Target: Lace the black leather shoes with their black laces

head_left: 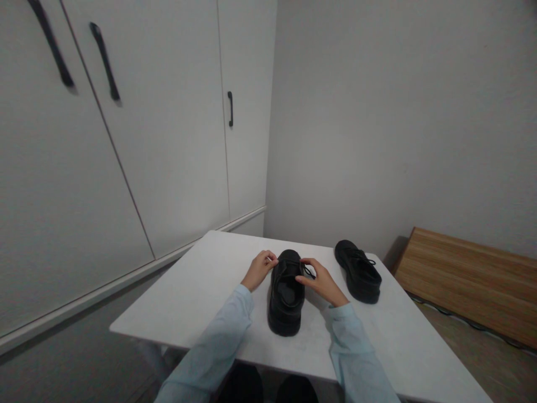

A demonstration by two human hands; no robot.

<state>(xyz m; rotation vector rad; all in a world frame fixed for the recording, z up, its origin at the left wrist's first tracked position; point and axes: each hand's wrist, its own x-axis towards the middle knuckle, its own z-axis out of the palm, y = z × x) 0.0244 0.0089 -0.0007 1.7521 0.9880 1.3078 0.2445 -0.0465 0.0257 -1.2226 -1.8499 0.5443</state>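
Observation:
A black lace-up shoe [286,305] stands on the white table between my hands, its toe pointing away from me and its opening toward me. My left hand [260,268] is at the shoe's left side near the laces, fingertips pinched together; whatever they hold is too small to make out. On the right side, my right hand [319,279] has thumb and index finger apart, near a loop of black lace [309,272]. Whether it touches the lace is unclear. A second black shoe [359,274] sits farther right, near the table's back right corner.
The white table [188,291] reaches toward white cupboards [168,140] with black handles on the left. A grey wall [377,123] rises behind. At the right is a low wooden board [465,280] with a cable along its lower edge.

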